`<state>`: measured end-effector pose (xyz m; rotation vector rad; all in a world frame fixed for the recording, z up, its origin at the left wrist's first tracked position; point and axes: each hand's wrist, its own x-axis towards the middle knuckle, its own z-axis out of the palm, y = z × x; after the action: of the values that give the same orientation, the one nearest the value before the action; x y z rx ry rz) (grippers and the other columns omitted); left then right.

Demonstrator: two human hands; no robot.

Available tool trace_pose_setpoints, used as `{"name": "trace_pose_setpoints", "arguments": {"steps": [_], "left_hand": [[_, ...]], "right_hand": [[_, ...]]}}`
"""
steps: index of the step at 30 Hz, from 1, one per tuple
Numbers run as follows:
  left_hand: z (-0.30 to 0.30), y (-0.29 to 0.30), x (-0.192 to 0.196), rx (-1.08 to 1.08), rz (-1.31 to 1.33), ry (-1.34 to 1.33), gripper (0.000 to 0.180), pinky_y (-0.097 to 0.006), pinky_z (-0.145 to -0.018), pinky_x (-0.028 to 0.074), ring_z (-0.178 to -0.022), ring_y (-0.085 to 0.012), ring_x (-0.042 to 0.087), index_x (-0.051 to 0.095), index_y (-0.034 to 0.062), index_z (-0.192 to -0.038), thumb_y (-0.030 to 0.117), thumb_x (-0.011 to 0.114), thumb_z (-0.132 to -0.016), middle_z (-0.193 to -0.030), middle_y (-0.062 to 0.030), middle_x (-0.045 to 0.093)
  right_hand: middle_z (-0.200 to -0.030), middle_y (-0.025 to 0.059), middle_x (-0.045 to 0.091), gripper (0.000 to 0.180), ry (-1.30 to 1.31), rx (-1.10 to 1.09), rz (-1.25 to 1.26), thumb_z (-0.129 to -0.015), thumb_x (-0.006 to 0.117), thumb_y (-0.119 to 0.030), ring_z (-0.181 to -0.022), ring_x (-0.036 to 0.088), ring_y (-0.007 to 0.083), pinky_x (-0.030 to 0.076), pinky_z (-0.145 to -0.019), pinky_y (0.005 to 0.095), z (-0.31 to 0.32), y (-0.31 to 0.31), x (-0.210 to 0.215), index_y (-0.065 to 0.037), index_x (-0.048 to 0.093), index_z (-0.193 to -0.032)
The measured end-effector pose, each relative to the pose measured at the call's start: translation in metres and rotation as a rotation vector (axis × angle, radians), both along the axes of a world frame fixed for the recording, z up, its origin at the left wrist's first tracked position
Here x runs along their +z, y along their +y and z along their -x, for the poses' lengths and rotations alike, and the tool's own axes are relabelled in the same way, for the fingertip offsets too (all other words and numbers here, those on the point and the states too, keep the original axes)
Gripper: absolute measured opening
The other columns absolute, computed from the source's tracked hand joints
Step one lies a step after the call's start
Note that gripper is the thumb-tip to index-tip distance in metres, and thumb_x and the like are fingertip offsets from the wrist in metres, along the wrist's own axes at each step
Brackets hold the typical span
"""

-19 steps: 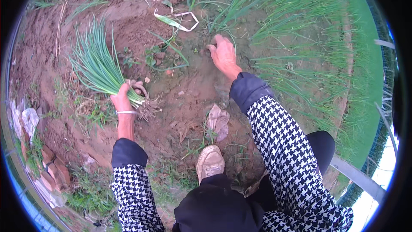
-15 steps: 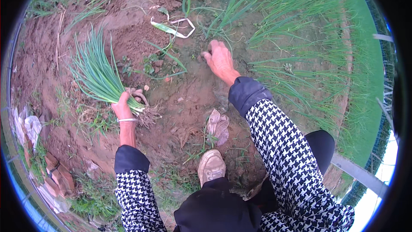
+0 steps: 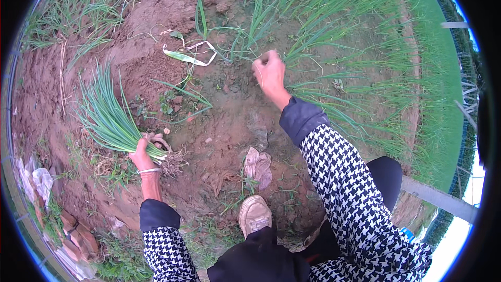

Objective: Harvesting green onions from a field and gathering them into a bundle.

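Note:
My left hand [image 3: 142, 157] is closed round the white lower stems of a bunch of green onions [image 3: 108, 115]. Their green leaves fan up and to the left, and the pale, soil-covered roots [image 3: 175, 161] stick out on the right of the fist. My right hand [image 3: 269, 75] is over the bare soil beside the growing green onions [image 3: 297, 42], its fingers curled inward. Whatever lies between those fingers, if anything, cannot be made out. A white, dried bent leaf [image 3: 188, 58] rests on the ground to the left of this hand.
Rows of green onions fill the right side up to a green net [image 3: 443, 99]. A metal bar [image 3: 441, 198] crosses at the lower right. My shoe [image 3: 255, 214] stands on the soil below a withered leaf [image 3: 258, 167]. Bricks [image 3: 81, 240] and plastic scraps [image 3: 42, 180] lie at left.
My right hand has turned and its fingers have curled in more, staying near the plants. My left hand still grips the bunch, slightly lower in view. The whole view has shifted a little.

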<state>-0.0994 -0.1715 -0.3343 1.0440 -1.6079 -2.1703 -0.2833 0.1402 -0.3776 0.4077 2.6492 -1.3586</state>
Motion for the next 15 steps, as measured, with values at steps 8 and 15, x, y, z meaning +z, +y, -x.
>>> {"name": "trace_pose_setpoints", "arguments": {"steps": [8,15], "left_hand": [[0.001,0.005,0.006,-0.002,0.017,0.006,0.013,-0.026,-0.048,0.047,-0.063,-0.0217,0.06,0.047,-0.0041,-0.084,0.004,0.051,-0.074,-0.075,-0.0128,0.054],[-0.001,0.004,0.002,0.006,0.046,-0.013,0.015,-0.026,-0.048,0.047,-0.06,-0.0213,0.06,0.047,-0.0048,-0.084,0.005,0.051,-0.074,-0.074,-0.0134,0.054]], "right_hand": [[-0.092,0.0286,0.055,0.033,0.171,-0.214,-0.284,-0.075,0.061,-0.012,-0.086,0.056,0.0421,0.045,-0.077,0.0455,0.059,0.026,-0.018,0.006,0.046,-0.098],[-0.096,0.03,0.053,0.035,0.077,-0.179,-0.369,-0.077,0.062,-0.013,-0.092,0.056,0.0427,0.046,-0.08,0.046,0.065,0.017,-0.007,0.006,0.045,-0.101]]}}
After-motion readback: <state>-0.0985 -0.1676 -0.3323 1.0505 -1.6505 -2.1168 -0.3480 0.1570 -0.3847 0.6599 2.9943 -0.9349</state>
